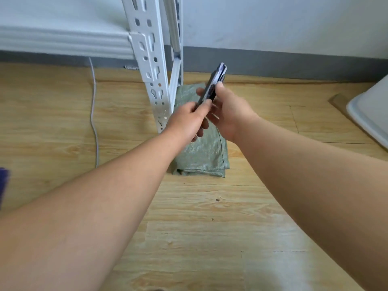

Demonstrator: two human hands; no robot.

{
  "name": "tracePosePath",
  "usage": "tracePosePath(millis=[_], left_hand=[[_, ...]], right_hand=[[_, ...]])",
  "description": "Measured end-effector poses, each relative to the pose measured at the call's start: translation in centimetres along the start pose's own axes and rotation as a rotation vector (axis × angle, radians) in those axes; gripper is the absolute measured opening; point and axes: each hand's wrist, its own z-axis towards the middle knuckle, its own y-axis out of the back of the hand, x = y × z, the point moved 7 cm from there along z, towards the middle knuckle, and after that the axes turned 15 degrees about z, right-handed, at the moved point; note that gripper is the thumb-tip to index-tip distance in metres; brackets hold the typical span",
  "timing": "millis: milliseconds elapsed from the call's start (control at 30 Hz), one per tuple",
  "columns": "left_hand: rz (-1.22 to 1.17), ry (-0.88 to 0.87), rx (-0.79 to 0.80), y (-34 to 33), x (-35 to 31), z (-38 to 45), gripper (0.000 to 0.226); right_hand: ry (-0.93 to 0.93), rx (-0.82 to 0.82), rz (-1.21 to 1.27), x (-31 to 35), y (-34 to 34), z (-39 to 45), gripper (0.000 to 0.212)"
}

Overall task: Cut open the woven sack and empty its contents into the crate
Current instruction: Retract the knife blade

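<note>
A green woven sack [204, 152] lies on the wooden floor against the foot of a white shelf post. Above it both of my hands hold a dark utility knife [213, 86] that points up and away from me. My left hand [189, 120] pinches the knife's lower end. My right hand [225, 111] grips its middle, with the thumb on top. No blade can be made out. The corner of a white plastic crate [369, 114] shows at the right edge.
The white perforated metal shelf post [153, 66] stands just left of my hands, with a shelf beam [63, 42] running left. A white cable [93, 110] trails down the floor at the left. A grey skirting and a pale wall close the back.
</note>
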Motion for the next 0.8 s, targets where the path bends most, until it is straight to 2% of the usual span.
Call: tracePosePath(millis=[67, 267, 467, 600, 800], left_hand=[[-0.008, -0.02, -0.125, 2.3, -2.1, 0.0, 0.031], [-0.073, -0.027, -0.347, 8.0, -8.8, -1.2, 0.044], [-0.055, -0.147, -0.46, 11.3, -15.1, -2.7, 0.03], [0.064, -0.194, -0.591, 13.2, -17.7, -4.8, 0.023], [-0.028, -0.271, -0.656, 16.5, -21.4, -6.2, 0.019]], right_hand=[[0.013, 0.066, -0.004, 1.1, -2.5, -0.9, 0.036], [0.105, 0.274, -0.038, 6.7, -9.2, -3.8, 0.039], [0.161, 0.364, -0.094, 11.6, -13.8, -6.5, 0.041], [0.223, 0.401, -0.118, 13.8, -16.2, -8.4, 0.036], [0.364, 0.457, -0.162, 17.2, -20.2, -10.9, 0.027]])
